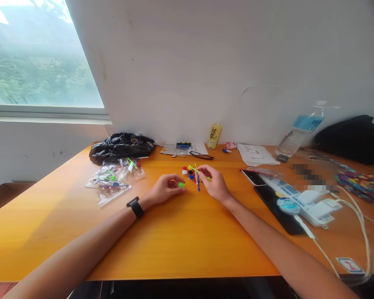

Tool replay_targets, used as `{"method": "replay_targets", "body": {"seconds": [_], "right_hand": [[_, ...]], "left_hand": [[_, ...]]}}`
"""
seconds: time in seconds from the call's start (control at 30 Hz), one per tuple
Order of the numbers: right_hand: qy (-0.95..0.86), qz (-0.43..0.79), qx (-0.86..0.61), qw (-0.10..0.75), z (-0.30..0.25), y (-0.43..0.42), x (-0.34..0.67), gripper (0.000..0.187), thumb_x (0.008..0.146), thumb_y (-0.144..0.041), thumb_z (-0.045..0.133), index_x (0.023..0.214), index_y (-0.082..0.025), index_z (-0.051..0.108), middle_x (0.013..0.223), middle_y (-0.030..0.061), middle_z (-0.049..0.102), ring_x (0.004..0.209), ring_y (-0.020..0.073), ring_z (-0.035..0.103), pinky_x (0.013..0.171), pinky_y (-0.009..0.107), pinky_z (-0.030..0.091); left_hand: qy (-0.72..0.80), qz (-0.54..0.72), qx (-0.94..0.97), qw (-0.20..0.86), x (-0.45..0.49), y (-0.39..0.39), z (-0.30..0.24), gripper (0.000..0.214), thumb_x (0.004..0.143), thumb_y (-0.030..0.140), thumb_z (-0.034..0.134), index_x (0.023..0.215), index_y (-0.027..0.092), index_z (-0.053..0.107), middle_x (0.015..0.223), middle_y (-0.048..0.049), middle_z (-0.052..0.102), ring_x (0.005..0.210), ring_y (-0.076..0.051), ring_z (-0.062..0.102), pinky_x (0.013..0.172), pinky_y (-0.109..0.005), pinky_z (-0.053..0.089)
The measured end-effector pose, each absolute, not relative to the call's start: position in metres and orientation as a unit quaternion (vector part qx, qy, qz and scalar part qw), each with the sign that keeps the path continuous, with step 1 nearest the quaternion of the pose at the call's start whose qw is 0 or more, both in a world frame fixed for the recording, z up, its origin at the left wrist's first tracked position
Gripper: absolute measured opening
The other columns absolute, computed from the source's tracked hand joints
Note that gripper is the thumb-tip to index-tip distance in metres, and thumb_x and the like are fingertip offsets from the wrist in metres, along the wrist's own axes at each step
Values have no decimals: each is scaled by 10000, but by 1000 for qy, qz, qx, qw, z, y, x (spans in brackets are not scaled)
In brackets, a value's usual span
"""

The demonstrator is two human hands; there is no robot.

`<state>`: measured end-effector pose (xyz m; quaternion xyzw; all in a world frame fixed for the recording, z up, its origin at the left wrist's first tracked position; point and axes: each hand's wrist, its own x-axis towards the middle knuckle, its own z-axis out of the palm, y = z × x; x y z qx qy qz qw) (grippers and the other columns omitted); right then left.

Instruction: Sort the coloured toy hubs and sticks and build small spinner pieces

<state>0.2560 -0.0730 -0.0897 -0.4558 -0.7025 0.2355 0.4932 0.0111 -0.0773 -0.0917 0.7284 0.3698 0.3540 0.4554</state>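
Your left hand (pixel 167 189) pinches a green toy wheel (pixel 181 185) at its fingertips, over the counter (pixel 174 232); it looks like light, hard plastic, probably slick, so take it by the rim. Your right hand (pixel 215 182) grips a light-green rod (pixel 193 168), thin, likely stiff yet easy to snap, best held near its middle. Just beside the right hand is a blue rod (pixel 198 183); beyond, between both hands, sit small round pieces (pixel 190 177), presumably just as light.

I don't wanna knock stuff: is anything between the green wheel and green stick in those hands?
Maybe: a small blue piece shows between the green wheel and green stick, but I can't tell whether it blocks them.
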Motion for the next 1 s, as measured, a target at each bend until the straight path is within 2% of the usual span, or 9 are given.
{"method": "replay_targets", "body": {"seconds": [0.13,0.23,0.33,0.43,0.6,0.77,0.9,1.0], "right_hand": [[-688,272,-446,504,-88,-79,250,262,1015,-457,522,1098,-235,634,1031,61,719,866,203,686,800,337,584],[-673,305,-439,511,-87,-84,246,275,1014,-478,532,1110,-235,617,933,42,676,788,190,641,698,310,576],[-672,332,-424,508,-85,-88,244,289,1022,-485,542,1131,-228,617,851,20,624,778,184,619,672,296,555],[-684,348,-413,491,-84,-92,242,282,1026,-470,557,1154,-229,628,875,20,635,808,180,629,726,305,551],[-737,353,-366,445,-87,-98,238,263,1021,-387,575,1236,-242,624,986,43,687,959,204,697,939,380,548],[-716,380,-371,453,-93,-100,234,299,979,-342,661,1262,-256,616,1032,54,754,1002,222,739,969,404,568],[-677,395,-359,507,-92,-98,233,270,933,-378,746,1162,-247,688,1222,89,720,1024,227,751,969,392,587],[-682,354,-371,521,-89,-96,235,203,925,-408,758,1005,-223,734,1140,93,735,1043,244,734,947,376,585]], "left_hand": [[377,354,711,476,12,-77,-90,423,814,479,860,1048,148,737,846,-41,715,746,-160,654,667,-259,509],[370,358,702,492,12,-77,-88,447,790,470,887,1069,150,746,959,-75,753,827,-181,692,738,-278,549],[371,355,694,504,13,-78,-87,460,797,460,890,1097,141,748,995,-89,757,861,-186,697,780,-287,558],[360,352,695,513,12,-79,-86,486,805,458,889,1137,132,750,999,-90,753,868,-188,691,794,-292,554],[320,336,706,535,12,-80,-81,516,819,468,882,1175,113,761,1119,-135,766,952,-225,706,840,-312,545],[324,332,710,530,11,-80,-80,487,819,472,880,1126,108,780,1057,-128,783,895,-217,713,779,-290,533],[316,338,710,532,11,-77,-84,512,801,458,891,1169,122,774,1080,-121,778,927,-223,715,811,-303,548],[327,341,704,530,11,-77,-85,527,794,435,899,1199,125,767,1121,-124,771,970,-230,716,864,-324,556]]}}
